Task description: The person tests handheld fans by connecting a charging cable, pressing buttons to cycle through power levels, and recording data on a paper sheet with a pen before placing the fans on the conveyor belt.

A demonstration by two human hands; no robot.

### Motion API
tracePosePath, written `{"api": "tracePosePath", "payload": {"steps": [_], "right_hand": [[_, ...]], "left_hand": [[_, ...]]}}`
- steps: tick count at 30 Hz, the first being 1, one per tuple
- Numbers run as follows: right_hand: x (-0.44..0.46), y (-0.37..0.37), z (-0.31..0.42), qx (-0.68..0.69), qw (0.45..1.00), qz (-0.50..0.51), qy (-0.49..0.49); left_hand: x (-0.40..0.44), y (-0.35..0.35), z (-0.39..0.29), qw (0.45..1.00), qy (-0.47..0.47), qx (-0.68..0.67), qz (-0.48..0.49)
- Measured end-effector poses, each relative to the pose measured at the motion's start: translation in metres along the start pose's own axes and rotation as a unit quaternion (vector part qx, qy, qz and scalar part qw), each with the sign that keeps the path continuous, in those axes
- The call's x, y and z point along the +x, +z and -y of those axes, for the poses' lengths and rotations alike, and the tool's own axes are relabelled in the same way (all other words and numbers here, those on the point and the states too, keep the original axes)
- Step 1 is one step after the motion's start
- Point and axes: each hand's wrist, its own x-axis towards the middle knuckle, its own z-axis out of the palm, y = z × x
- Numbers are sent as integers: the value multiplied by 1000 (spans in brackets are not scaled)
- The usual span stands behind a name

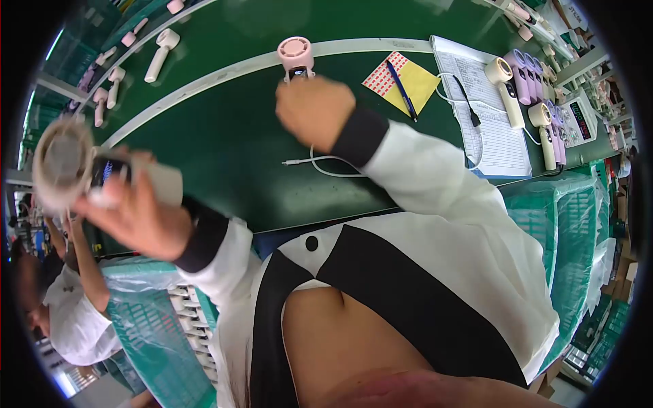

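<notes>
My left hand (146, 217) is raised at the left, closed around a cream handheld fan (166, 185) with a small dark display. The fan's round head points to the left, and motion blurs it. Over the middle of the bench, my right hand (314, 112) grips a pink handheld fan (294, 49). Its round grille and the top of a dark display show above my fist, while the handle is hidden. Below my right wrist, a white cable (320, 163) with a bare plug end lies on the green bench.
A yellow sheet (418, 85) with red labels bears a blue pen (401, 90). Right of it are printed papers (466, 122), several upright fans (507, 95) and a meter (578, 122). More fans (162, 54) lie left. Plastic-lined green crates (153, 326) flank me; a person (78, 313) works at left.
</notes>
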Motion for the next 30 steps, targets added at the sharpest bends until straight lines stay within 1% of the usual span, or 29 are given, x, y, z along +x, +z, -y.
{"api": "tracePosePath", "payload": {"steps": [1,2,4,5,6,7,9,10,12,14,15,16,17,18,19,20,21,22,23,24,26,27,29,30], "right_hand": [[-12,-10,8,-1,988,2,-153],[-28,1,23,136,985,-56,-91],[-43,11,31,124,985,-19,-114],[-45,14,31,118,987,-25,-110],[-48,14,30,123,985,-31,-116],[-51,16,29,129,983,-35,-123],[-55,17,25,139,980,-41,-137],[-58,18,24,137,981,-40,-134],[-60,21,21,119,982,-21,-144],[-61,21,17,99,983,-4,-155],[-60,19,15,96,983,-3,-156],[-57,17,13,235,964,63,-110],[-53,14,9,368,919,125,-61],[-49,12,6,492,851,184,-10],[-47,10,3,604,759,240,43],[-45,3,-1,702,661,248,92],[-45,-4,-5,786,547,252,139],[-43,-7,-10,788,543,254,141],[-41,-8,-16,793,553,215,138],[-39,-9,-19,796,562,179,135],[-31,-14,-21,799,591,24,112],[-25,-17,-27,801,589,32,108],[-23,-22,-32,854,517,-46,41],[-24,-25,-30,858,510,-45,44]], "left_hand": [[-3,-6,-18,999,21,-41,5],[-5,-16,-30,998,31,8,45],[-9,-27,-52,978,-27,-185,86],[-8,-25,-66,952,-30,-261,159],[-9,-22,-80,914,-34,-333,230],[-16,-22,-85,911,-30,-338,234],[-24,-22,-91,971,40,-162,170],[-24,-23,-91,970,39,-165,172],[-22,-27,-89,929,-5,-280,242],[-22,-29,-88,868,-44,-387,307],[-23,-31,-89,868,-42,-390,306],[-24,-33,-89,871,-42,-382,306],[-24,-35,-89,873,-40,-375,308],[-24,-36,-87,875,-39,-369,311],[-24,-38,-85,877,-41,-362,312],[-24,-40,-83,889,-35,-340,306],[-24,-41,-81,900,-30,-316,298],[-26,-41,-77,901,-35,-314,298],[-29,-39,-74,901,-245,-274,230],[-33,-36,-70,857,-442,-220,147],[-42,10,-35,912,-294,-119,262],[-42,20,-22,854,-378,-194,300],[-49,33,-11,745,-487,-292,350],[-50,33,-9,744,-492,-287,349]]}}
